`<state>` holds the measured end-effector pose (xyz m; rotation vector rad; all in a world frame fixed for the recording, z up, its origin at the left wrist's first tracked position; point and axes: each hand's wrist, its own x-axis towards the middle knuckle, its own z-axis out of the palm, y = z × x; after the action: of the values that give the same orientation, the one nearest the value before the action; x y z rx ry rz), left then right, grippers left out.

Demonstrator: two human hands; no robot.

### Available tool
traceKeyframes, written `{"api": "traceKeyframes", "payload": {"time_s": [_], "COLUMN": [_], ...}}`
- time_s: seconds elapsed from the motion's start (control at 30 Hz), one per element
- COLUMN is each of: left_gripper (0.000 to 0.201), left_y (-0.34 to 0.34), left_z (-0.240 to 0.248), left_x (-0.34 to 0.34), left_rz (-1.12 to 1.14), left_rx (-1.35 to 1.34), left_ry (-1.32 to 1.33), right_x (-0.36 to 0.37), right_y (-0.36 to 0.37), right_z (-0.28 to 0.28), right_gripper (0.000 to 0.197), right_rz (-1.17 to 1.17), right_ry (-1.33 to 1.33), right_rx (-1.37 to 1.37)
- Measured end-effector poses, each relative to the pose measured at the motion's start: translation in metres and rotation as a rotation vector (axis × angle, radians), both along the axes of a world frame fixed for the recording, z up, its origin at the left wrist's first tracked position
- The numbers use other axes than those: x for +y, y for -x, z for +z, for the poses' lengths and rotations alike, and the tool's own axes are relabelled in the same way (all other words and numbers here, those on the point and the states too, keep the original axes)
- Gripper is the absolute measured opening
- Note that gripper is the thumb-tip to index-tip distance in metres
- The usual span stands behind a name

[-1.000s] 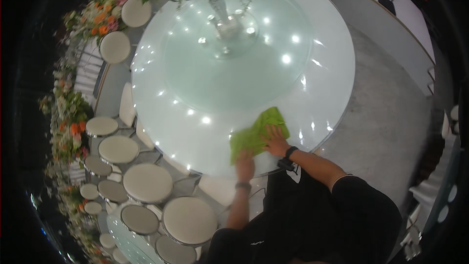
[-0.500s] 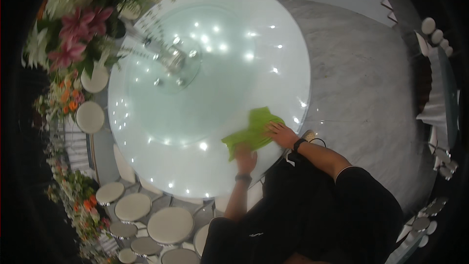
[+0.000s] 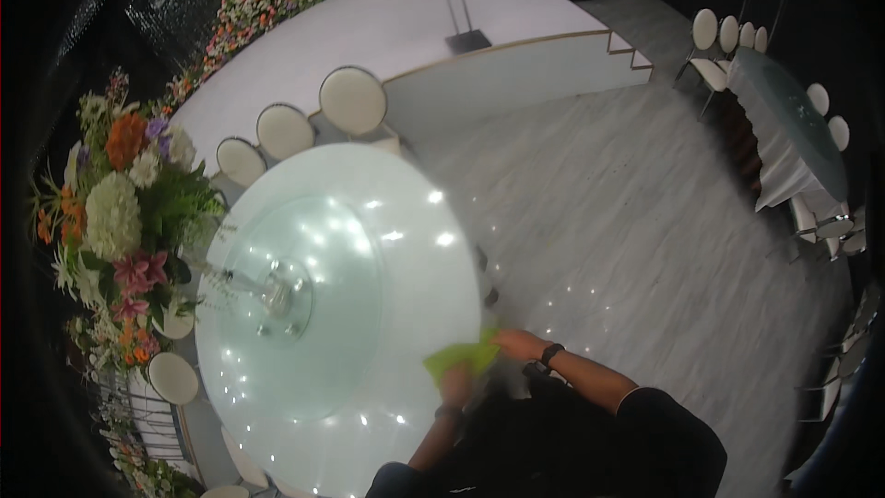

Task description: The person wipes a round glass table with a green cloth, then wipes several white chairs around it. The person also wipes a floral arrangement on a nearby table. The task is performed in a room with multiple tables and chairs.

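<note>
A bright green cloth (image 3: 467, 357) lies across the right-hand rim of a round white table (image 3: 426, 286), with part of it lifted at the edge. My right hand (image 3: 522, 345) is just past the rim, its fingers closed on the cloth's right end. On the cloth's near side is my left hand (image 3: 455, 385); motion blurs its fingers, so their grip does not show. A clear glass turntable (image 3: 346, 360) covers the table's middle and carries a glass vase (image 3: 277, 300) of tall flowers (image 3: 115, 212).
White round-backed chairs (image 3: 354, 101) stand against the table's far side, before a low white stage (image 3: 304, 51) with steps. To the right spreads a grey marbled floor (image 3: 590, 212). Farther right stands another table (image 3: 784, 111) with a white cloth skirt and chairs.
My view has swung up, bringing the stage into sight. The cloth has moved from the tabletop to the rim, and my right hand has gone from lying flat to gripping it.
</note>
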<state>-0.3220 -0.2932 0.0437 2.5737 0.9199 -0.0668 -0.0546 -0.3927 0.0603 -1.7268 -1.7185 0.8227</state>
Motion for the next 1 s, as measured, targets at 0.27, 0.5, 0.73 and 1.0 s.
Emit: {"api": "traceKeyframes", "payload": {"time_s": [0.27,0.5,0.73,1.0], "left_gripper": [0.028,0.02,0.03,0.031], "left_y": [-0.184,-0.319,-0.425,-0.61], "left_z": [0.08,0.162,0.195,0.236], "left_x": [-0.029,-0.042,-0.064,-0.031], "left_rz": [-0.183,-0.454,-0.78,-0.829], "left_rx": [-0.19,-0.179,-0.405,-0.452], "left_ry": [0.17,0.225,0.558,0.854], "right_x": [-0.127,-0.217,-0.212,-0.15], "right_y": [-0.147,-0.213,-0.281,-0.433], "right_z": [0.124,0.17,0.208,0.229], "right_gripper": [0.037,0.034,0.027,0.029], "right_rz": [-0.374,-0.657,-0.927,-0.632], "right_ry": [0.04,0.134,-0.083,0.225], "right_rx": [0.179,0.201,0.315,-0.028]}}
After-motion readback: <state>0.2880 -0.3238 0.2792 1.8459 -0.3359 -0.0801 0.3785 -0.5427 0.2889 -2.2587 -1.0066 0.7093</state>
